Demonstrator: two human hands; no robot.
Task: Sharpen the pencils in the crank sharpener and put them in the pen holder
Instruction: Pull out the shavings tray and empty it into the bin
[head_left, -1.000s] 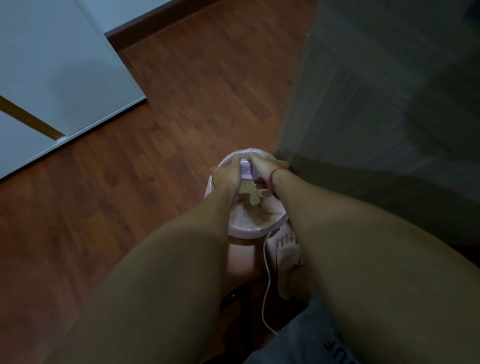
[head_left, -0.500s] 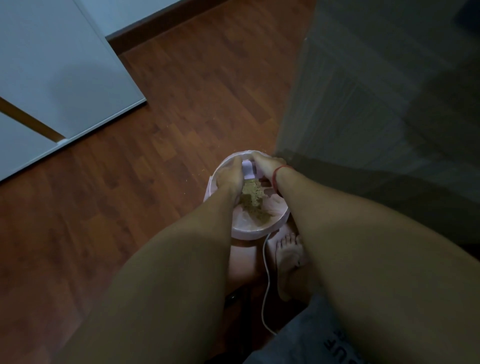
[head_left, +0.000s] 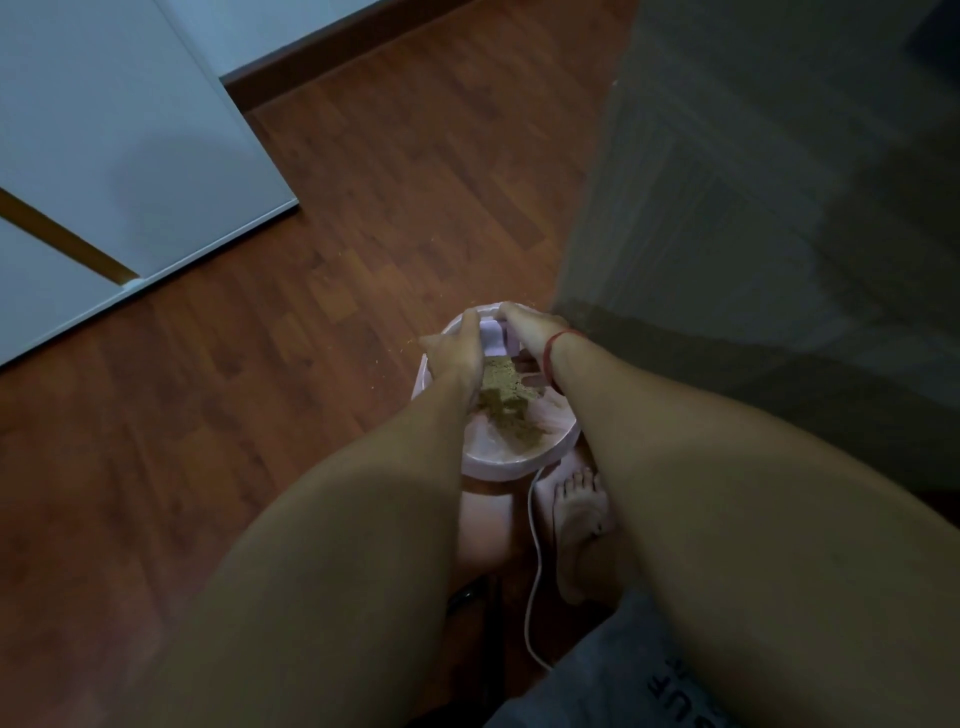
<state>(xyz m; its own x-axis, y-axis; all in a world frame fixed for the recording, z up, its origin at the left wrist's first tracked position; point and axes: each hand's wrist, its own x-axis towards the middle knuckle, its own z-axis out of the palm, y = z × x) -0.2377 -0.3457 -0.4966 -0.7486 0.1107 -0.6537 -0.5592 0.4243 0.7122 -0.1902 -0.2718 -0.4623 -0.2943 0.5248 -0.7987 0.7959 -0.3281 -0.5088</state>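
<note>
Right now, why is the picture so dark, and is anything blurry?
Head view: the room light is dim, so everything looks murky; the grey panel at right is smeared and soft; the left hand, right hand, lilac box and shavings in the pink bin look sharper; the wide lens makes the forearms look huge.

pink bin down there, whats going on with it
A person's left hand and right hand both grip a small pale box over the far side of the pink bin. A heap of brown shavings lies inside the bin, and a few specks dot the wood floor beside it. No pencils or pen holder are in view.
</note>
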